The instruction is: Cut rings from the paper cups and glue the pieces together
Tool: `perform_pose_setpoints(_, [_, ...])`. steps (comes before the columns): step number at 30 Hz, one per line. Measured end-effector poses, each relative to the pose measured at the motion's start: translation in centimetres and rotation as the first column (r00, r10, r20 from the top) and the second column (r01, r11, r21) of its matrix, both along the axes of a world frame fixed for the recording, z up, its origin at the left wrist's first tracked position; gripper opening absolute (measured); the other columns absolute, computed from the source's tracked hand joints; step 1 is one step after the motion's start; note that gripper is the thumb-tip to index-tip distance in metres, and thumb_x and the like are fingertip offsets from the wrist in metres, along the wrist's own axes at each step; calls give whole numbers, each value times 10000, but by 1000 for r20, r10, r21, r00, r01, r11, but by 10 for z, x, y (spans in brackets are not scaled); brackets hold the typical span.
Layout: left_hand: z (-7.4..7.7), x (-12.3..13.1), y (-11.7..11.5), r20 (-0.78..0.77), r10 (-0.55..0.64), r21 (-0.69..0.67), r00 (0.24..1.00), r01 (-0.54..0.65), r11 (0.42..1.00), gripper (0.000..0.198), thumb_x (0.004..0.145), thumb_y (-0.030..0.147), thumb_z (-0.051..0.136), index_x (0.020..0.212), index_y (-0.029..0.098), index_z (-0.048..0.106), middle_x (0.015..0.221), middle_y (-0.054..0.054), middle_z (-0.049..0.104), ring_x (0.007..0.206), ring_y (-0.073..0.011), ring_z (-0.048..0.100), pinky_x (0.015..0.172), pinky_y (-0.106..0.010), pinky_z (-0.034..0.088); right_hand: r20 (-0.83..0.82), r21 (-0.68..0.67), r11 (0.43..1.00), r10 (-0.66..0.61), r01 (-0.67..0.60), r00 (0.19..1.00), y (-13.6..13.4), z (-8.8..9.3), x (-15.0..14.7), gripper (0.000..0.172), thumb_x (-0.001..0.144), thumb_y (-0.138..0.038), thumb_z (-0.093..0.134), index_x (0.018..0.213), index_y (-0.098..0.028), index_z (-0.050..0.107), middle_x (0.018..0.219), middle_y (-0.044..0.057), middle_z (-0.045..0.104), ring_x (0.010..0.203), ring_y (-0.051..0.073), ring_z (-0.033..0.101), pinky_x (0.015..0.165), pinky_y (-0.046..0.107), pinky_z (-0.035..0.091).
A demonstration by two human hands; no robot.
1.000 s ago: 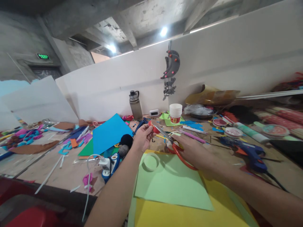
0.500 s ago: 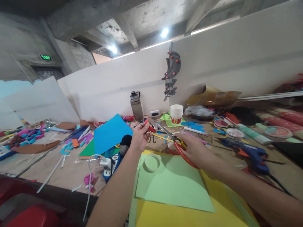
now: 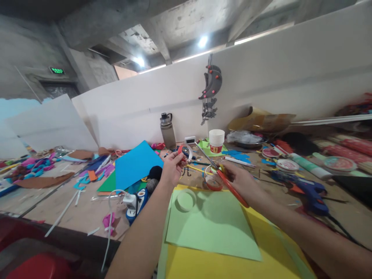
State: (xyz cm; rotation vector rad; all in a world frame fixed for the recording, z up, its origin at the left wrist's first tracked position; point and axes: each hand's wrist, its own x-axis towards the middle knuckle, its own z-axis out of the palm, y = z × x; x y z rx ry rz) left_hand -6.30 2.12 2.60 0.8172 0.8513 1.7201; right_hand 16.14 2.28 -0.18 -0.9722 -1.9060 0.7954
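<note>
My left hand (image 3: 172, 169) pinches a small red piece (image 3: 180, 148) of thin sheet material between thumb and fingers. Its lower part is hidden by the fingertips. My right hand (image 3: 240, 180) grips a pair of scissors (image 3: 230, 187) by the orange-red handles, with the blades pointing up and left, apart from the red piece. Below both hands lies a light green paper sheet (image 3: 215, 232) on yellow paper (image 3: 197, 265). A pale ring (image 3: 186, 200) rests on the green sheet. Just under the scissors sits a roll of tape (image 3: 214, 182).
Blue sheets (image 3: 136, 164) and a power strip (image 3: 140, 203) with a white cable lie to the left. A bottle (image 3: 167, 131) and stacked paper cups (image 3: 216, 140) stand at the back. To the right is a blue glue gun (image 3: 312, 193).
The scissors have drawn slightly right, away from the red piece, uncovering more of the tape roll. The red piece has turned in my left hand, which stays in nearly the same place.
</note>
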Motion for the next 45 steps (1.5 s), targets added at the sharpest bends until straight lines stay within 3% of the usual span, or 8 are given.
perform_pose_setpoints(4, [2, 7, -7, -88, -164, -47, 982, 161, 986, 290, 667, 316, 816, 774, 114, 639, 745, -41, 684, 661, -118, 656, 631, -233, 555, -264, -47, 993, -116, 107, 958, -9, 7, -6, 464, 743, -440, 685, 1124, -195, 582, 725, -9, 576, 637, 173, 565, 593, 306, 496])
perform_pose_setpoints(7, [7, 17, -17, -184, -312, -71, 932, 304, 950, 317, 683, 334, 812, 824, 110, 638, 823, -75, 706, 716, -155, 686, 672, -278, 580, -466, -91, 994, -90, 54, 880, -10, 12, -11, 528, 714, -433, 721, 1167, -244, 527, 802, -2, 606, 692, 178, 614, 642, 318, 536])
perform_pose_setpoints(12, [8, 37, -28, -263, -435, -123, 861, 417, 901, 402, 649, 339, 837, 894, 137, 590, 865, -58, 697, 729, -180, 702, 693, -333, 597, -518, -112, 993, -21, -44, 855, -5, 14, -14, 571, 716, -439, 725, 1218, -270, 510, 866, 26, 663, 803, 211, 672, 693, 342, 571])
perform_pose_setpoints(17, [0, 46, -28, -331, -423, -157, 843, 393, 906, 424, 617, 374, 844, 862, 149, 581, 865, -23, 666, 712, -173, 688, 668, -365, 611, -373, -108, 991, 33, -79, 927, -3, 8, -13, 531, 699, -392, 755, 1159, -224, 549, 864, 31, 676, 777, 211, 670, 708, 367, 584])
perform_pose_setpoints(25, [-3, 45, -27, -333, -461, -213, 823, 410, 887, 386, 690, 431, 786, 819, 132, 577, 816, -59, 686, 704, -188, 700, 695, -380, 613, -314, -93, 996, -19, -11, 949, -2, 2, -13, 525, 720, -348, 726, 1186, -206, 533, 836, 28, 659, 743, 207, 660, 683, 358, 584])
perform_pose_setpoints(33, [0, 50, -29, -260, -392, -178, 882, 356, 918, 462, 638, 430, 819, 891, 165, 538, 859, -49, 695, 647, -187, 700, 550, -308, 590, -401, -144, 988, -2, -61, 916, -5, 3, -12, 538, 741, -323, 715, 1226, -229, 503, 971, 48, 681, 912, 212, 665, 812, 357, 572])
perform_pose_setpoints(41, [-5, 53, -28, -311, -385, -187, 869, 342, 921, 422, 633, 391, 822, 854, 165, 542, 820, -24, 666, 679, -193, 683, 612, -393, 607, -313, -170, 985, -54, 0, 948, -12, 14, -13, 481, 722, -418, 714, 1127, -210, 560, 795, 23, 653, 712, 209, 644, 679, 356, 565])
perform_pose_setpoints(45, [-4, 48, -24, -314, -318, -132, 895, 291, 948, 416, 641, 418, 816, 819, 155, 548, 789, -36, 673, 683, -174, 669, 607, -324, 576, -315, -154, 988, -47, -2, 948, -13, 13, -12, 493, 740, -387, 705, 1171, -213, 540, 845, 38, 656, 762, 203, 637, 688, 332, 556])
